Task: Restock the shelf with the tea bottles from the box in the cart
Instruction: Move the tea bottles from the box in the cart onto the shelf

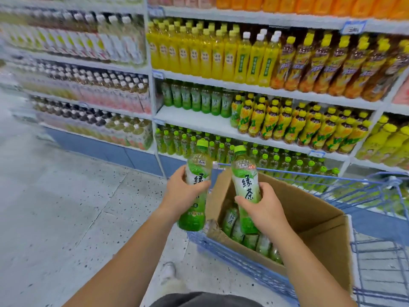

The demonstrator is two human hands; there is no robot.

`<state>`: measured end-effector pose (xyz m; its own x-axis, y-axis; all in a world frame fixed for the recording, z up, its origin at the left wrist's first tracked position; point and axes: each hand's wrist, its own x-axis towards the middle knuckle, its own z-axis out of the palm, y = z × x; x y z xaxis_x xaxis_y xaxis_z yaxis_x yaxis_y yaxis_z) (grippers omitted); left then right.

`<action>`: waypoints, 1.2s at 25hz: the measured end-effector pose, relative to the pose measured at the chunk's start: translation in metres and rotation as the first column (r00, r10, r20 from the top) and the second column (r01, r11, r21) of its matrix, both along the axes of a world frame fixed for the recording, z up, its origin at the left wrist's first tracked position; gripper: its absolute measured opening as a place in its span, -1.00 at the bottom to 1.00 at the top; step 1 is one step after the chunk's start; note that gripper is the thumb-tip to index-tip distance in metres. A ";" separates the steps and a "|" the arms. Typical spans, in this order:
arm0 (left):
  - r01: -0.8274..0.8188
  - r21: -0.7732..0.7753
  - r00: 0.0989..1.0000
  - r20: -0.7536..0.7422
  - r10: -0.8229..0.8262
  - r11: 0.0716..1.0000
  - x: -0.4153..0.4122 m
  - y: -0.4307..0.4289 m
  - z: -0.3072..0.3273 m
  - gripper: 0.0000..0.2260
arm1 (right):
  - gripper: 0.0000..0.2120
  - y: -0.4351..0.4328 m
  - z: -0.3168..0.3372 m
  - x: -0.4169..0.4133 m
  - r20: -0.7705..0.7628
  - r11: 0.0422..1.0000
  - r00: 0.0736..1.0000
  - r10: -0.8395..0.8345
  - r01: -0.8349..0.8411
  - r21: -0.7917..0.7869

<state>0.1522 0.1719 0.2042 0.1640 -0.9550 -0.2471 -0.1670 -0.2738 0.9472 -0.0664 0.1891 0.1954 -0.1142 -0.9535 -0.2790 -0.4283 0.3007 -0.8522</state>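
Note:
My left hand (182,192) grips one green tea bottle (195,171) upright, just left of the cardboard box (309,209). My right hand (264,209) holds a second green tea bottle (244,180) upright over the open box. Several more green tea bottles (250,240) lie inside the box, which sits in the blue wire cart (376,191). On the shelf (199,121) ahead, a row of matching green bottles (194,98) stands at the back left with bare shelf board in front of it.
Yellow and orange drink bottles (298,125) fill the right of that shelf and the one above. Green-capped bottles (199,142) pack the lowest shelf behind the cart. Speckled floor (66,207) stretches to the left. My shoe (168,272) shows below.

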 end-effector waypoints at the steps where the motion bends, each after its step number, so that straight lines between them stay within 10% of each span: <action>1: -0.032 -0.017 0.999 -0.006 0.032 0.999 0.018 -0.003 0.006 -0.75 | -0.57 -0.010 0.004 0.019 -0.003 0.999 1.000 0.028 -0.028 -0.016; 16: -0.117 -0.038 0.993 0.014 0.117 0.992 0.300 -0.126 0.001 -0.71 | -0.59 -0.148 -0.020 0.303 0.033 0.996 0.999 0.020 -0.017 -0.086; 30: -0.075 0.037 0.997 0.033 0.074 0.996 0.337 -0.329 -0.044 -0.64 | -0.51 -0.356 -0.066 0.369 0.121 0.993 0.987 -0.103 0.109 -0.048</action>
